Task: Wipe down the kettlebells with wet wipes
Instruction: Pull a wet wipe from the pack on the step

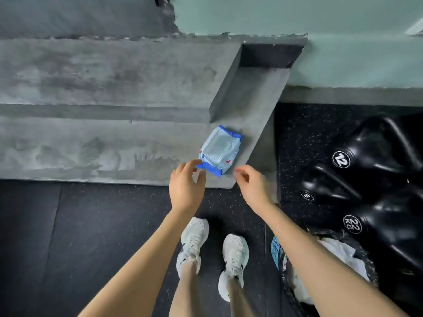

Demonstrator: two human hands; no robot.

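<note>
On the step (114, 145): one pack of wet wipes (220, 150), its long side running from 7 to 1 o'clock.
Left hand (186, 188): fingers apart, empty, right by the pack's near corner. The pack is at 1 o'clock. This hand is nearer.
Right hand (253, 187): fingers loose, empty. The pack is at 11 o'clock.
Kettlebells (370, 152): three, at 3 o'clock on the floor (297, 133).

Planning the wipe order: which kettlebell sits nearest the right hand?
The kettlebell marked 6, between those marked 12 and 22 KG: the smallest, nearest the right hand.

Left hand (186, 188), right hand (254, 188): outstretched, relaxed.
</note>
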